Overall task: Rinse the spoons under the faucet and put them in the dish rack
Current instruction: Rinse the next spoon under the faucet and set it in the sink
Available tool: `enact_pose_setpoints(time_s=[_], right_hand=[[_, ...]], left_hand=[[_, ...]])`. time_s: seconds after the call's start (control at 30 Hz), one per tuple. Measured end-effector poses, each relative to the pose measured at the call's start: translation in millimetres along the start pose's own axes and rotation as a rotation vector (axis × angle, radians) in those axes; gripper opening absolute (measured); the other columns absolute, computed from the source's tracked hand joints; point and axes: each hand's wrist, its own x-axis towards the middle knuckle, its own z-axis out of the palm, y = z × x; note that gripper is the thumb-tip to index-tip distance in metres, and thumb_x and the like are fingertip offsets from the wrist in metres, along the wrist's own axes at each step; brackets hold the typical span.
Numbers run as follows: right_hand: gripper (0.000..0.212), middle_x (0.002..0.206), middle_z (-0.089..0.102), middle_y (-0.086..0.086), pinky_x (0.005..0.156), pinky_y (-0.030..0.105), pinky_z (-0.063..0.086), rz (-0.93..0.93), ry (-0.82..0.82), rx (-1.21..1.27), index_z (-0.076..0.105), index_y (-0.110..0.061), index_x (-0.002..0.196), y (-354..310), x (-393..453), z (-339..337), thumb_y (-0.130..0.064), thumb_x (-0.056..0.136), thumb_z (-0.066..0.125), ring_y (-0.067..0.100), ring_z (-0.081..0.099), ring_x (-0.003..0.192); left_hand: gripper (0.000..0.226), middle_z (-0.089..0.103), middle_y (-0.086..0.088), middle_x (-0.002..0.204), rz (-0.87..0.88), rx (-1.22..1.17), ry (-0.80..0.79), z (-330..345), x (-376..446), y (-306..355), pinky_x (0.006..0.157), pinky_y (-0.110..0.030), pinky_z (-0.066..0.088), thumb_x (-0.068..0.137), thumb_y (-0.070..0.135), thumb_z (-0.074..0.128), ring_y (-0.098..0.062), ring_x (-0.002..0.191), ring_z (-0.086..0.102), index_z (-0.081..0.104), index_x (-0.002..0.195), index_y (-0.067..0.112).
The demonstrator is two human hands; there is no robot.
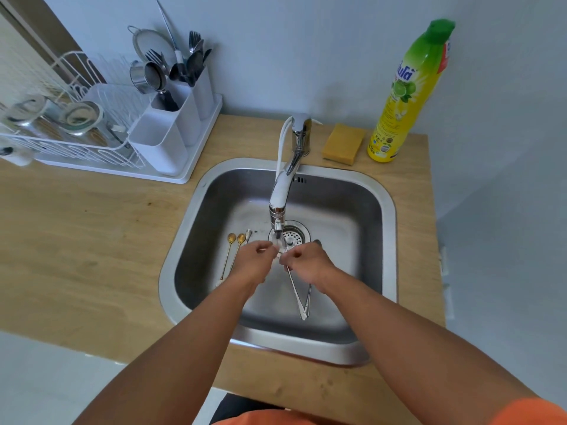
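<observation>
Both my hands are over the steel sink (387,210), just below the faucet (280,194) spout. My right hand (306,262) grips a silver spoon (297,297) near its bowl end, the long handle pointing down toward me. My left hand (255,261) pinches the bowl end of the same spoon under the spout. Two gold spoons (229,256) lie on the sink floor to the left, with another silver utensil end (248,233) beside them. The white dish rack (92,142) stands on the counter at the far left, its cutlery holder (171,124) holding forks and spoons.
A yellow sponge (343,144) and a yellow-green dish soap bottle (408,96) stand behind the sink on the right. Glass jars (55,118) sit in the rack. The drain strainer (293,236) lies under the spout. The wooden counter (92,228) stretches left of the sink.
</observation>
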Motion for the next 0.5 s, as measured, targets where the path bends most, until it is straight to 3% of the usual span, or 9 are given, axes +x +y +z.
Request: enact_pose_setpoints(time_s=[0.1, 0.27, 0.37, 0.5], right_hand=[[0.021, 0.073, 0.054, -0.002, 0.075, 0.035, 0.055, -0.015, -0.001, -0.002, 0.079, -0.012, 0.075, 4.4, -6.8, 1.3, -0.028, 0.088, 0.074, 0.014, 0.059, 0.066], [0.02, 0.077, 0.053, -0.005, 0.062, 0.026, 0.046, -0.037, -0.022, 0.008, 0.08, -0.013, 0.078, 11.9, -12.3, -1.8, -0.028, 0.09, 0.073, 0.013, 0.059, 0.066], [0.021, 0.08, 0.065, -0.007, 0.071, 0.028, 0.051, -0.018, -0.021, 0.045, 0.08, -0.018, 0.074, 16.6, -11.0, -5.3, -0.03, 0.091, 0.074, 0.013, 0.064, 0.074], [0.021, 0.083, 0.076, -0.006, 0.083, 0.029, 0.053, 0.001, -0.019, 0.082, 0.078, -0.024, 0.072, 21.8, -7.2, -8.4, -0.029, 0.091, 0.073, 0.015, 0.07, 0.088]], left_hand=[[0.007, 0.074, 0.009, 0.08, 0.09, -0.063, 0.05, 8.7, 5.3, 3.8, 0.065, -0.026, 0.048, 0.089, 0.029, 0.079, -0.004, 0.065, 0.062, 0.074, 0.092, 0.026], [0.014, 0.077, 0.003, 0.078, 0.132, -0.071, 0.109, 22.2, 9.3, -1.4, 0.073, -0.031, 0.057, 0.084, 0.03, 0.086, -0.016, 0.076, 0.073, 0.075, 0.081, 0.022], [0.024, 0.075, 0.004, 0.075, 0.082, -0.099, 0.139, 27.3, 8.4, 1.1, 0.067, -0.035, 0.056, 0.087, 0.045, 0.08, -0.018, 0.075, 0.07, 0.074, 0.074, 0.026], [0.026, 0.071, 0.002, 0.08, -0.003, -0.155, 0.094, 27.5, 4.4, 6.3, 0.06, -0.033, 0.052, 0.095, 0.048, 0.069, -0.016, 0.074, 0.065, 0.068, 0.076, 0.031]])
